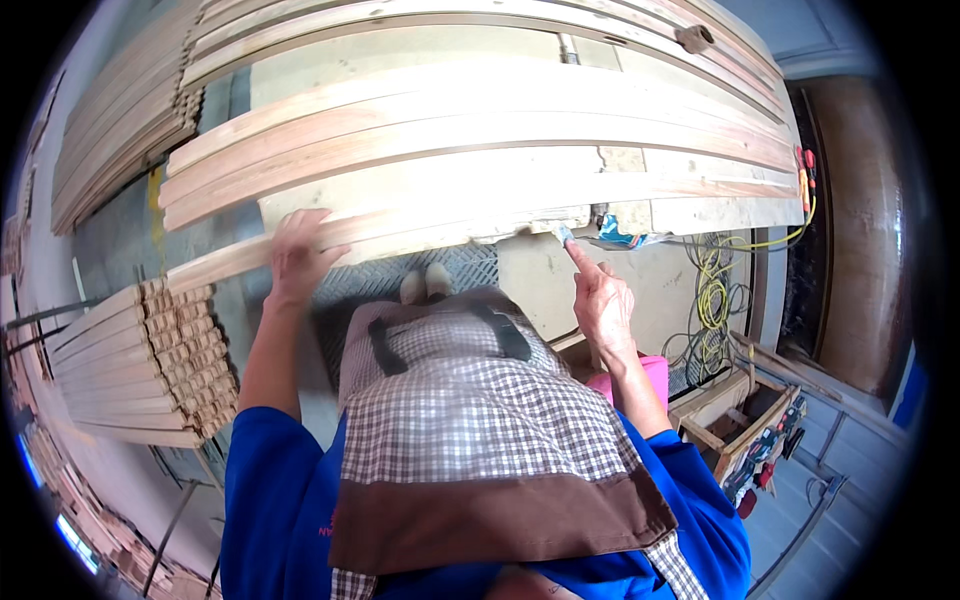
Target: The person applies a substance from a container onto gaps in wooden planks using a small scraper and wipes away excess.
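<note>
Across the workbench (720,211) lie several long wooden strips, the middle ones washed out by glare. My left hand (300,251) is on the nearest wooden strip (225,262), close to its left end, with the fingers over the top and the thumb on the near side. At the bench's near edge, my right hand (604,300) has its index finger stretched along a small, flat putty knife or scraper (564,234); the grip is partly hidden. A blue plastic packet (621,231) lies just right of that tool.
Stacked wooden strips (187,360) stand at the left, with another stack (120,127) behind. Coiled yellow and dark cables (712,296) hang at the right. Red-handled tools (806,176) sit at the bench's right end. A wooden box (720,420) and a pink object (654,379) are at lower right.
</note>
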Demonstrator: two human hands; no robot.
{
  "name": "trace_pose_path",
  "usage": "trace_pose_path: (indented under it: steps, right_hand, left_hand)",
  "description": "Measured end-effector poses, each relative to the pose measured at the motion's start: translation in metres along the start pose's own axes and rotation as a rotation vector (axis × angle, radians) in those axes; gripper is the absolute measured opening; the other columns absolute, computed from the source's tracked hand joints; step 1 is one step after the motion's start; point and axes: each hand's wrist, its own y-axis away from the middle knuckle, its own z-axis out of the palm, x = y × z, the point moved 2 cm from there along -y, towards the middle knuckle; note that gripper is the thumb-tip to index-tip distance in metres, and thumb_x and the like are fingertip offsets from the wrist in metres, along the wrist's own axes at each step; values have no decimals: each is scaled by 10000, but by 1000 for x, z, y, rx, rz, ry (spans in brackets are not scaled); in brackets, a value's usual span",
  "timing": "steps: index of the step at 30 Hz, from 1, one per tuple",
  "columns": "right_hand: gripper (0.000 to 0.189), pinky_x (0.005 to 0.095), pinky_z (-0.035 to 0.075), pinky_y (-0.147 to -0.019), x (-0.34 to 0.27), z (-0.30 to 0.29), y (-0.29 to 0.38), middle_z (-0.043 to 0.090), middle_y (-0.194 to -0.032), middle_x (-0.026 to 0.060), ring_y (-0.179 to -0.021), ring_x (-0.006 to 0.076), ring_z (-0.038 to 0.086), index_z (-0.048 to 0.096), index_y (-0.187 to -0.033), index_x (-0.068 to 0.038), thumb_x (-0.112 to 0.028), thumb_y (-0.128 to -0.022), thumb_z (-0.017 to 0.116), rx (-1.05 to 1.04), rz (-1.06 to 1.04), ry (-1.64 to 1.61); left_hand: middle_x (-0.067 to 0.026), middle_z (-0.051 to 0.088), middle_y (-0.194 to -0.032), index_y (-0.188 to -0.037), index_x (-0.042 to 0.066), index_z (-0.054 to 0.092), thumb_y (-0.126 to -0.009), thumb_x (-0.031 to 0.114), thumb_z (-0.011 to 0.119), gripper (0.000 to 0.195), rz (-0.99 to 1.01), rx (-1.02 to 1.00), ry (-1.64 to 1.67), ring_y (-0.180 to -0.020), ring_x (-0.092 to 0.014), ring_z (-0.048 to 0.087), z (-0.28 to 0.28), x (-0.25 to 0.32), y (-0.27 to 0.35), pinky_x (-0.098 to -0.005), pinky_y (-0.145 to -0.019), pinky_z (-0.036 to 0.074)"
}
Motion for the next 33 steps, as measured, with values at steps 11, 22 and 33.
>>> trace_pose_path:
  steps: [11,22,33]
  right_hand:
    - [455,483,506,-701,26,-14,-18,651,-846,205,-733,395,639,613,-1298,-216,-69,-871,568,107,7,-121]
    - [482,430,492,-644,-20,15,26,622,-783,191,-658,341,616,616,-1304,-201,-29,-855,582,36,-12,-159]
    - [520,436,481,-599,-148,49,26,572,-662,179,-618,328,591,627,-1284,-142,56,-806,578,30,-62,-223]
  left_hand:
    - [-198,432,-1430,-1410,61,445,-753,206,748,738,4,-70,-231,-1371,-375,362,21,53,7,-504,-1119,286]
    - [-121,592,-1275,-1034,28,670,-787,97,670,256,347,-89,53,-1254,-285,512,26,85,14,-498,-1078,345]
    - [-88,483,-1416,-1321,113,541,-701,292,806,697,-29,42,-142,-1345,-284,405,-81,-81,57,-526,-1117,260]
